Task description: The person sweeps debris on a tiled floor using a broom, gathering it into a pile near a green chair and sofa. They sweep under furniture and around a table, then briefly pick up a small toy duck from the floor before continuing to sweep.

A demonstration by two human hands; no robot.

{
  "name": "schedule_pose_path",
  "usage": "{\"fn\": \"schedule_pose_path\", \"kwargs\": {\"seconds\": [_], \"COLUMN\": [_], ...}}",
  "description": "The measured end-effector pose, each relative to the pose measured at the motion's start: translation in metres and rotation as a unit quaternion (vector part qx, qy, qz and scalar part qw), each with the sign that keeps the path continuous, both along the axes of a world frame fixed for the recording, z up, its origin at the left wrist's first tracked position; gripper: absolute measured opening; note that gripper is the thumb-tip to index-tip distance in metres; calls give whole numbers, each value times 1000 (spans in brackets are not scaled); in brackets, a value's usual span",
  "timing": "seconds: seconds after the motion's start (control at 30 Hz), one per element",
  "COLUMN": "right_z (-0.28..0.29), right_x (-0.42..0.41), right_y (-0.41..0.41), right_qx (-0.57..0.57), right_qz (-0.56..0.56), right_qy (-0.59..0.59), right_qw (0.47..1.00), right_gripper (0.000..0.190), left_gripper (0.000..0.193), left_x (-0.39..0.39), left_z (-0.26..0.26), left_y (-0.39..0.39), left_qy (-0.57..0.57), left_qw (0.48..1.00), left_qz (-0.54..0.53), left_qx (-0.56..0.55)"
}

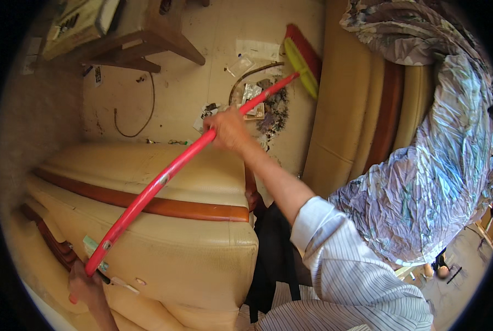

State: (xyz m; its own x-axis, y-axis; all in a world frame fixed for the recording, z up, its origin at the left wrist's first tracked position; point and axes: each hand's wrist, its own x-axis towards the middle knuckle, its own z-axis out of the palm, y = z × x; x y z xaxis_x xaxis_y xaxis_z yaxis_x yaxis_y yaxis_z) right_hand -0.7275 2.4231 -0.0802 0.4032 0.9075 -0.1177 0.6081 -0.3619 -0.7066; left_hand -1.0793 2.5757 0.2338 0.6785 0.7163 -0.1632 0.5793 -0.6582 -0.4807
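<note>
A broom with a red handle [159, 182] stretches diagonally from the lower left to the upper right. Its yellow-green head [300, 66] carries red bristles [306, 49] that reach the front of the cushioned seat at the right. My left hand [87, 281] is closed around the handle's near end, above the sofa. Farther along, my right hand [230, 130] grips the handle's middle. Below the broom head lies a heap of dark dirt [277, 111] mixed with papers [251, 94]. Beside it a curved brown strip [240, 80] rests on the floor. Some of the heap is hidden behind the handle.
A beige sofa [205, 252] with orange-brown trim takes up the lower left. Crumpled patterned fabric [399, 207] drapes over the seat [341, 103] at the right. A wooden table [147, 33] stands at the upper left, near a thin cord [152, 103] on the floor.
</note>
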Motion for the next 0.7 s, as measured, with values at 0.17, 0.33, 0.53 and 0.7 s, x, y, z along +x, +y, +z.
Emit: {"fn": "schedule_pose_path", "kwargs": {"seconds": [0.17,0.33,0.53,0.7], "right_z": [82,93,15,11], "right_x": [-81,-68,16,-27], "right_y": [33,39,10,-33], "right_qx": [-6,24,-49,-35], "right_qz": [26,37,62,-29], "right_qy": [107,33,-35,3], "right_qw": [994,998,996,999], "right_gripper": [9,9,11,9], "left_gripper": [28,27,20,22], "left_x": [-57,-73,-20,4], "left_z": [110,104,1,17], "left_y": [41,5,-29,-12], "left_qy": [37,40,-40,-2], "left_qw": [993,993,999,999], "left_qz": [-49,21,14,-23], "left_qx": [99,111,-24,-27]}}
